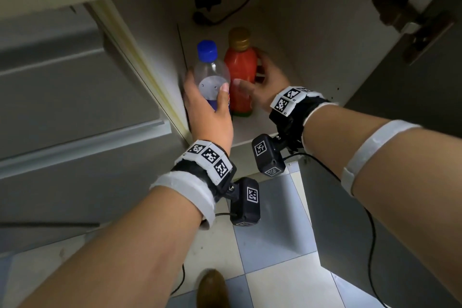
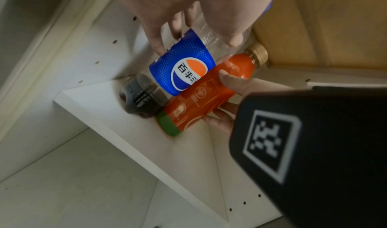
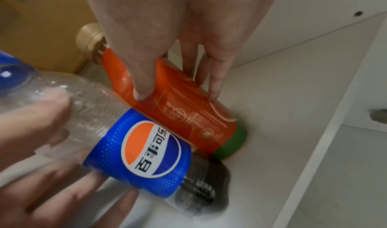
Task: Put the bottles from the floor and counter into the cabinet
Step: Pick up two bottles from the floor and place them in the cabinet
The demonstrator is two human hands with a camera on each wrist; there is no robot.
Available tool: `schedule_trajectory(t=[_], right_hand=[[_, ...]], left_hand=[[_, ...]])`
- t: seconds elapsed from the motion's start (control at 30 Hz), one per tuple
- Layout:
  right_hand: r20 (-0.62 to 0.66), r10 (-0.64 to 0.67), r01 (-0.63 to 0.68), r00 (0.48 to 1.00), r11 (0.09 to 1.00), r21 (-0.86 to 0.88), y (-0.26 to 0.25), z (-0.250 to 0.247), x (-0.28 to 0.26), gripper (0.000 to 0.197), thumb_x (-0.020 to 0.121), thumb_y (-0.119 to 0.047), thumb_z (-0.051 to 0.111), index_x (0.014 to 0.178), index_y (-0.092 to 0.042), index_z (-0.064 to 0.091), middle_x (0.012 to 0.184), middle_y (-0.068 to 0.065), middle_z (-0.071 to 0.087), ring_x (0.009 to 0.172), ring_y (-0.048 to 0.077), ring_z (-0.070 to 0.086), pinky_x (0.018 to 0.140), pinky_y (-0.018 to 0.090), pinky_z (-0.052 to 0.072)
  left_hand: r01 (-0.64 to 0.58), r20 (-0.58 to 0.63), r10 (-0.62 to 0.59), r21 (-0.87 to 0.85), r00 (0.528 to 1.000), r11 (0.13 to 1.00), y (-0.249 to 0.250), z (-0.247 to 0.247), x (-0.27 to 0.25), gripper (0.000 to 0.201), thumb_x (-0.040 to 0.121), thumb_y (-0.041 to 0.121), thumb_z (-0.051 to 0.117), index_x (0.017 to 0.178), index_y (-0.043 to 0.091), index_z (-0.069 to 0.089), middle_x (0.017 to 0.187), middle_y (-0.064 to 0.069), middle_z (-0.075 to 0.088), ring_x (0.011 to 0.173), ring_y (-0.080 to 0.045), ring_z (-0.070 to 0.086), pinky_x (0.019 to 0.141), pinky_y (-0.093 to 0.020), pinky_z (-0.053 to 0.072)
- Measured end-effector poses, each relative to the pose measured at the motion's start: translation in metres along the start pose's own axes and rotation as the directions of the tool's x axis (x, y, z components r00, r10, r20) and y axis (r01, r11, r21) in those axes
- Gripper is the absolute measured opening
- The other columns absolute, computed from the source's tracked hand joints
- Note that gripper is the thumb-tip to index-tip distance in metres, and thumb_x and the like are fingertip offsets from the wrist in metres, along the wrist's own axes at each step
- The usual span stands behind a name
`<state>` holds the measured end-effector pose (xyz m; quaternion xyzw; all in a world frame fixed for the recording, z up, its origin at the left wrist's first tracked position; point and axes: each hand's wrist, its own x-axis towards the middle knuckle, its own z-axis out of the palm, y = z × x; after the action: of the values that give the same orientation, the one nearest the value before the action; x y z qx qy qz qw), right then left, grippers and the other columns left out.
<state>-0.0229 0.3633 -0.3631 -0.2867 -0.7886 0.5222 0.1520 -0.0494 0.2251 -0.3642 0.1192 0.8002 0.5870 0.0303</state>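
Inside white cabinet shelf (image 1: 246, 130): left hand (image 1: 210, 112) grips cola bottle (image 1: 211, 75), right hand (image 1: 265, 82) grips orange bottle (image 1: 241, 70); checkered floor (image 1: 270, 245).

White cabinet shelf (image 1: 252, 130) w/ 2 bottles standing upright on it, touching side by side: cola bottle (image 1: 211, 75), blue cap & blue label, near the left wall; orange bottle (image 1: 241, 77), gold cap, green base, to its right. Below, checkered floor (image 1: 272, 252), grey & pale tiles.

Black cable (image 1: 240, 5) at far cabinet back, brown door hinge (image 1: 410, 20) far right, checked floor tiles (image 1: 272, 245) near.
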Motion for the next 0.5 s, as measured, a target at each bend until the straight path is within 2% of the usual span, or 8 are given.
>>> schedule_trajectory(t=[0.07, 0.1, 0.17, 0.23, 0.3, 0.4, 0.43, 0.5], right_hand=[[0.029, 0.012, -0.011, 1.0, 0.999, -0.034, -0.003, 0.004, 0.005, 0.08, 0.084, -0.033, 0.074, 0.15, -0.02, 0.031, 0.14, 0.006, 0.056, 0.122, 0.023, 0.058, 0.101, 0.032, 0.046], [0.036, 0.015, -0.014, 0.999, 0.999, -0.041, -0.005, 0.006, 0.007, 0.079, 0.084, -0.033, 0.073, 0.149, -0.018, 0.032, 0.14, 0.006, 0.056, 0.123, 0.023, 0.058, 0.099, 0.029, 0.045], [0.049, 0.013, -0.011, 0.999, 0.999, -0.033, -0.008, 0.014, 0.011, 0.075, 0.085, -0.033, 0.072, 0.148, -0.017, 0.034, 0.136, 0.007, 0.059, 0.119, 0.023, 0.061, 0.095, 0.028, 0.047], [0.077, 0.013, -0.013, 0.997, 1.0, -0.002, -0.009, 0.021, 0.012, 0.073, 0.086, -0.032, 0.07, 0.148, -0.021, 0.034, 0.129, 0.008, 0.064, 0.111, 0.025, 0.065, 0.094, 0.033, 0.052], [0.127, 0.027, -0.033, 0.991, 0.998, 0.047, -0.008, 0.026, 0.013, 0.074, 0.087, -0.031, 0.067, 0.151, -0.026, 0.031, 0.129, 0.008, 0.065, 0.105, 0.027, 0.067, 0.094, 0.042, 0.055], [0.202, 0.102, -0.134, 0.974, 0.98, 0.15, -0.007, 0.027, 0.013, 0.078, 0.086, -0.023, 0.065, 0.153, -0.031, 0.026, 0.139, 0.008, 0.058, 0.119, 0.027, 0.061, 0.098, 0.047, 0.053], [0.209, 0.132, -0.17, 0.969, 0.97, 0.175, -0.006, 0.026, 0.012, 0.078, 0.087, -0.017, 0.063, 0.153, -0.03, 0.025, 0.144, 0.009, 0.053, 0.126, 0.028, 0.057, 0.1, 0.047, 0.052], [0.191, 0.184, -0.215, 0.964, 0.964, 0.157, -0.003, 0.021, 0.004, 0.075, 0.09, -0.006, 0.058, 0.155, -0.026, 0.025, 0.152, 0.011, 0.043, 0.136, 0.026, 0.048, 0.1, 0.04, 0.051]], left_hand=[[0.035, 0.0, -0.035, 0.013, 0.999, 0.999, 0.004, -0.001, -0.002, 0.07, 0.097, 0.033, 0.06, 0.156, 0.027, 0.022, 0.156, -0.001, 0.042, 0.14, -0.021, 0.047, 0.117, -0.038, 0.039], [0.053, 0.002, -0.053, 0.027, 0.999, 0.998, 0.006, -0.001, -0.004, 0.071, 0.099, 0.033, 0.057, 0.157, 0.029, 0.018, 0.158, 0.0, 0.04, 0.142, -0.02, 0.045, 0.116, -0.031, 0.036], [0.089, 0.009, -0.09, 0.054, 0.996, 0.995, 0.009, -0.001, -0.008, 0.072, 0.101, 0.034, 0.052, 0.159, 0.032, 0.01, 0.159, 0.001, 0.039, 0.141, -0.022, 0.046, 0.105, -0.02, 0.031], [0.125, 0.02, -0.127, 0.07, 0.992, 0.99, 0.009, -0.002, -0.01, 0.072, 0.103, 0.035, 0.049, 0.16, 0.034, 0.004, 0.158, 0.0, 0.041, 0.138, -0.025, 0.05, 0.096, -0.02, 0.031], [0.15, 0.03, -0.153, 0.094, 0.988, 0.984, 0.009, -0.003, -0.013, 0.072, 0.104, 0.035, 0.046, 0.16, 0.032, 0.002, 0.16, 0.0, 0.04, 0.137, -0.027, 0.051, 0.095, -0.021, 0.033], [0.152, 0.049, -0.16, 0.139, 0.986, 0.979, 0.009, -0.006, -0.019, 0.073, 0.104, 0.036, 0.046, 0.161, 0.029, 0.001, 0.162, 0.001, 0.035, 0.138, -0.029, 0.048, 0.103, -0.028, 0.039], [0.151, 0.055, -0.16, 0.145, 0.986, 0.978, 0.009, -0.006, -0.021, 0.074, 0.103, 0.035, 0.047, 0.161, 0.029, 0.0, 0.163, 0.002, 0.034, 0.139, -0.027, 0.047, 0.105, -0.027, 0.038], [0.151, 0.068, -0.161, 0.138, 0.985, 0.979, 0.006, -0.007, -0.025, 0.079, 0.102, 0.031, 0.052, 0.161, 0.029, -0.002, 0.163, 0.004, 0.032, 0.142, -0.021, 0.042, 0.101, -0.017, 0.031]])
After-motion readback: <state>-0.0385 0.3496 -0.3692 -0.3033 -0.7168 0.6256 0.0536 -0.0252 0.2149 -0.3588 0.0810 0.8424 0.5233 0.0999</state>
